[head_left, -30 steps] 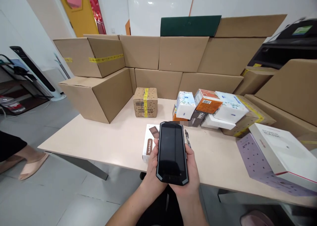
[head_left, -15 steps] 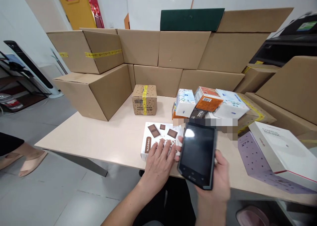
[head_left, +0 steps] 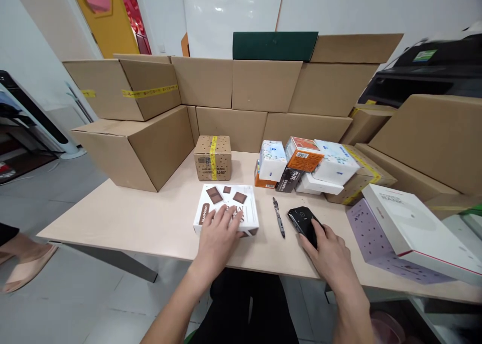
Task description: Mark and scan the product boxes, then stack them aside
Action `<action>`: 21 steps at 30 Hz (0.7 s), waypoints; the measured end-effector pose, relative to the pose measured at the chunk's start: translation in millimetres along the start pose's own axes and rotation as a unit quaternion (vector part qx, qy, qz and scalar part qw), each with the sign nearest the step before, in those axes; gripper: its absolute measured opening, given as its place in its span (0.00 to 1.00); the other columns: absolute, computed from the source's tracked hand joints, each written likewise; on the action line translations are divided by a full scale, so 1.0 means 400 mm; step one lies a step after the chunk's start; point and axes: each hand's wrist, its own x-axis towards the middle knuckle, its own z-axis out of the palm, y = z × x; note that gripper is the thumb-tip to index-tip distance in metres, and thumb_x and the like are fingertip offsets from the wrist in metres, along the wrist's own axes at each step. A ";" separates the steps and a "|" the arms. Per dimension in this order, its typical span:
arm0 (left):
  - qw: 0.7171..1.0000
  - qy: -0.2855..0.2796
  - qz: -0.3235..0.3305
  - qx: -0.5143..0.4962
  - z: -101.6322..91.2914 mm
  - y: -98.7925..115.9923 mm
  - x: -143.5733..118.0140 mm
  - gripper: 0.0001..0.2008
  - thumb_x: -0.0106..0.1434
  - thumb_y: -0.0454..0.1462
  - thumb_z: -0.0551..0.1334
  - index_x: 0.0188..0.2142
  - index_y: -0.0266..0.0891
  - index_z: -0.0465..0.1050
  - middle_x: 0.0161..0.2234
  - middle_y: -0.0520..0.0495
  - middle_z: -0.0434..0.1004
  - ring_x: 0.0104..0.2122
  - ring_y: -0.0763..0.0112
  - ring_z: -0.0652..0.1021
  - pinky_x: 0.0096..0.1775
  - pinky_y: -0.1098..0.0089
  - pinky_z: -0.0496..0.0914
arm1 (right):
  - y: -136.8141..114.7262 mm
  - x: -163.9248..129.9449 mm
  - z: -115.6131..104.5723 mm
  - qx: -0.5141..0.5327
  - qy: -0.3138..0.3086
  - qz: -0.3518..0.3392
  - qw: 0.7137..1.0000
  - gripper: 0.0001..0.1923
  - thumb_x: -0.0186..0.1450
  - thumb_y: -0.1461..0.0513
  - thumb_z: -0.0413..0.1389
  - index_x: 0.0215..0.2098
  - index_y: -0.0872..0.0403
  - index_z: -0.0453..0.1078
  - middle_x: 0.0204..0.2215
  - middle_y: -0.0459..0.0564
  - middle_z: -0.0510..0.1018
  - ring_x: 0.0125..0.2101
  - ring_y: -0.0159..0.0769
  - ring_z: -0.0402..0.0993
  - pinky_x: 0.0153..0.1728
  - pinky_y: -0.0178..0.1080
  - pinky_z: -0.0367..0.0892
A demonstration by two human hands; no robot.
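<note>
Left hand (head_left: 214, 242): open, its fingers (head_left: 229, 215) loosely spread and laid over the near part of the white carton
White carton (head_left: 226, 196): low, rectangular, smooth printed card with brown chocolate squares on top, lying flat near the front edge of the table
Right hand (head_left: 332, 253): fingers curled over the near end of the phone, gripping it
Phone (head_left: 301, 219): black slab with bevelled corners, down on the table, right of the pen
Pen (head_left: 278, 217): slim patterned barrel, lying aslant between carton and phone, touching neither
Table (head_left: 143, 213): pale, smooth top with a straight front edge
Taped box (head_left: 213, 158): nearly cubic brown cardboard, dark-speckled, banded with shiny yellow tape, behind the carton
Small boxes (head_left: 304, 153): a jumbled heap of orange, white and black packages beyond the phone
Far right: a flat white box (head_left: 422, 223) with a thin red line, overlapping a lilac, spotted one (head_left: 376, 243)
Backdrop: plain, flat-sided brown cardboard boxes (head_left: 229, 128), stacked
</note>
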 end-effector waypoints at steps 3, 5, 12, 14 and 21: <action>0.999 -0.018 -0.028 0.005 0.002 -0.077 0.034 0.19 0.68 0.38 0.58 0.58 0.39 0.67 0.59 0.40 0.71 0.58 0.49 0.70 0.56 0.49 0.62 | 0.002 0.011 0.004 -0.018 -0.004 0.002 1.000 0.32 0.70 0.49 0.47 0.65 0.58 0.61 0.58 0.65 0.69 0.50 0.63 0.68 0.46 0.58 0.68; 0.999 -0.024 -0.042 -0.003 0.008 -0.122 0.062 0.20 0.68 0.37 0.57 0.58 0.39 0.66 0.59 0.39 0.70 0.59 0.48 0.69 0.57 0.47 0.60 | 0.009 0.016 0.013 -0.021 0.001 0.000 1.000 0.31 0.69 0.48 0.48 0.65 0.57 0.62 0.58 0.65 0.69 0.50 0.62 0.69 0.46 0.58 0.68; 0.997 -0.027 -0.075 -0.022 0.041 -0.184 0.128 0.19 0.64 0.35 0.58 0.56 0.42 0.68 0.58 0.37 0.69 0.60 0.45 0.65 0.59 0.42 0.56 | 0.037 0.025 0.060 0.013 0.106 -0.028 0.994 0.32 0.65 0.47 0.55 0.59 0.60 0.69 0.56 0.70 0.71 0.54 0.67 0.66 0.45 0.64 0.68; 0.996 -0.019 -0.090 -0.021 0.037 -0.156 0.141 0.21 0.64 0.34 0.57 0.57 0.41 0.67 0.60 0.34 0.65 0.63 0.41 0.61 0.60 0.38 0.53 | 0.022 0.022 0.052 0.049 0.194 -0.067 0.978 0.29 0.65 0.49 0.56 0.55 0.61 0.71 0.56 0.70 0.71 0.54 0.67 0.66 0.46 0.65 0.67; 0.986 0.028 -0.086 -0.138 0.001 0.054 0.333 0.37 0.63 0.54 0.60 0.67 0.46 0.51 0.64 0.31 0.53 0.59 0.43 0.64 0.54 0.49 0.65 | -0.119 -0.035 0.032 0.321 0.384 -0.207 0.840 0.12 0.66 0.69 0.56 0.48 0.55 0.72 0.38 0.55 0.79 0.34 0.37 0.76 0.36 0.40 0.74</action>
